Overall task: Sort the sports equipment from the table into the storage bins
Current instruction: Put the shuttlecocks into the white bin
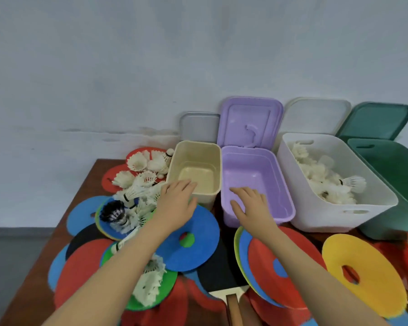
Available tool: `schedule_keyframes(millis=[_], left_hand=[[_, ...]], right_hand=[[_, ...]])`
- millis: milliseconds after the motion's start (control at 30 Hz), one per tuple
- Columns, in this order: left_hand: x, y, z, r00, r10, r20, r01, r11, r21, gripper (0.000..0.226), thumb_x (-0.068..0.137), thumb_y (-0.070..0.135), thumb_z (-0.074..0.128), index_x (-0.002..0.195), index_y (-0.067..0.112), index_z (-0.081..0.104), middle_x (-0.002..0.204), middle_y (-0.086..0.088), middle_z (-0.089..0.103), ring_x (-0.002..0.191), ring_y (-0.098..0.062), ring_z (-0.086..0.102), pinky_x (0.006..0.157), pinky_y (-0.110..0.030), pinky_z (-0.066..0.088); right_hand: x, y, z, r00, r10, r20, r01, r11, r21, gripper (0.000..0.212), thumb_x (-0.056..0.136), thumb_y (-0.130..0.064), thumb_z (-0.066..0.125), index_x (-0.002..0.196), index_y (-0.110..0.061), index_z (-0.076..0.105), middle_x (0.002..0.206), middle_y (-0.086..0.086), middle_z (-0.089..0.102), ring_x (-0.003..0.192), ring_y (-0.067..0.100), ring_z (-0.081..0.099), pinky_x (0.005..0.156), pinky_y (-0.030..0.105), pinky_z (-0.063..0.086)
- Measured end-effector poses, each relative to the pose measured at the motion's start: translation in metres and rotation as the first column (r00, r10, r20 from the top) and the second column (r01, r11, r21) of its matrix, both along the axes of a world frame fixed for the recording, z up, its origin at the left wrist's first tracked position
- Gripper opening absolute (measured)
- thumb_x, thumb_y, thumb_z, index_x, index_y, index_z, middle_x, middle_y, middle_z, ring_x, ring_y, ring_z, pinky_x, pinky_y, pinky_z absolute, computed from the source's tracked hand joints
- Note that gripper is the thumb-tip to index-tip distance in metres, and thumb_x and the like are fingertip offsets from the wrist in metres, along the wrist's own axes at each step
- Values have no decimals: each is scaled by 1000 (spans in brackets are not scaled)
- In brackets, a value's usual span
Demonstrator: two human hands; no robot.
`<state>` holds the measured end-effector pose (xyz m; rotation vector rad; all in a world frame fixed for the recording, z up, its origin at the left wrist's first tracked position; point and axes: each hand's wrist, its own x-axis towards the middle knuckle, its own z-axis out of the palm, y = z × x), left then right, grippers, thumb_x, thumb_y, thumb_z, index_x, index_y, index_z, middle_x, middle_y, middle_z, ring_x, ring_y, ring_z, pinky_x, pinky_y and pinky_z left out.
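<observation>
Four bins stand in a row at the table's back: a beige bin [218, 171], a purple bin [289, 203], a white bin [316, 215] holding several white shuttlecocks [325, 182], and a green bin [391, 215]. My left hand [177, 202] hovers open at the beige bin's front edge, holding nothing. My right hand [250, 205] reaches open over the purple bin's front rim, also holding nothing. A pile of loose shuttlecocks [139, 182] lies left of the beige bin, with one dark shuttlecock [113, 211]. Flat foam discs cover the table: a blue disc [198, 250], a red disc [273, 276], a yellow disc [372, 274].
Lids lean on the wall behind the bins: grey [199, 125], purple [250, 121], white [316, 116], green [377, 121]. A black-faced paddle [222, 271] with a wooden handle lies at the front centre. More shuttlecocks [151, 283] sit on a green disc near my left forearm.
</observation>
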<state>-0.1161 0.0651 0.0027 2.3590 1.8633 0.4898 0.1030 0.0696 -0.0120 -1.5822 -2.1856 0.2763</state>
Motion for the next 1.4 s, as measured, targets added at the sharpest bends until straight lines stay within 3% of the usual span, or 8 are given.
schedule_keyframes(millis=[267, 400, 500, 633, 833, 967, 1133, 1400], left_hand=[[-107, -49, -40, 997, 75, -31, -78, 991, -108, 44, 95, 41, 39, 135, 24, 44, 140, 6, 41, 131, -16, 30, 103, -35, 14], [-139, -70, -57, 995, 76, -67, -86, 981, -176, 69, 79, 62, 20, 125, 25, 55, 131, 7, 50, 126, -17, 37, 98, -34, 15], [-146, -75, -67, 992, 78, -99, -99, 970, -222, 50, 90, 56, 35, 130, 29, 48, 130, 11, 50, 125, -14, 35, 100, -35, 15], [-141, -77, -70, 993, 117, -23, -119, 968, -222, 44, 92, 47, 46, 132, 28, 47, 127, 9, 53, 121, -15, 41, 98, -35, 18], [-142, -72, -73, 998, 65, 8, -61, 972, -228, 49, 93, 44, 44, 140, 37, 31, 117, 6, 51, 114, -18, 44, 92, -35, 24], [-148, -70, -72, 1000, 14, 26, -7, 972, -233, 38, 94, 39, 48, 130, 30, 46, 130, 8, 47, 119, -15, 44, 95, -34, 27], [-148, -72, -71, 978, 74, 195, -50, 991, -127, 20, 92, 29, 56, 104, 16, 64, 118, 4, 56, 85, -16, 54, 85, -33, 37], [-145, -95, -68, 951, -41, 305, 45, 999, -5, 55, 89, 61, 34, 120, 23, 60, 130, 2, 52, 120, -15, 47, 98, -36, 38]], right_hand=[[-100, -34, -34, 980, 194, -37, -198, 973, -119, 62, 80, -59, 26, 118, -25, 60, 108, -6, 58, 104, 17, 49, 84, 28, 24], [-135, -50, -52, 952, 304, -24, -303, 934, -192, 61, 74, -66, 29, 112, -31, 62, 104, -11, 56, 102, 11, 43, 81, 26, 16], [-148, -61, -63, 942, 336, -11, -331, 921, -206, 40, 83, -59, 47, 108, -33, 63, 104, -11, 56, 102, 9, 40, 81, 25, 15], [-160, -71, -69, 957, 287, -30, -288, 944, -164, 8, 90, -31, 58, 92, -27, 65, 92, -11, 59, 93, 12, 44, 88, 30, 21], [-161, -77, -64, 974, 218, -63, -225, 962, -156, 8, 93, -16, 50, 88, -19, 56, 89, -7, 55, 85, 14, 47, 86, 27, 21], [-154, -77, -59, 975, 173, -141, -195, 968, -161, 8, 93, -15, 51, 87, -17, 55, 87, -8, 55, 84, 13, 50, 85, 25, 20], [-149, -76, -54, 966, 138, -217, -176, 970, -168, 12, 91, -13, 53, 82, -20, 52, 83, -9, 57, 79, 8, 51, 87, 17, 20], [-147, -78, -57, 970, 136, -203, -177, 964, -199, 13, 91, -14, 53, 81, -22, 52, 82, -11, 56, 78, 2, 50, 84, 25, 21]])
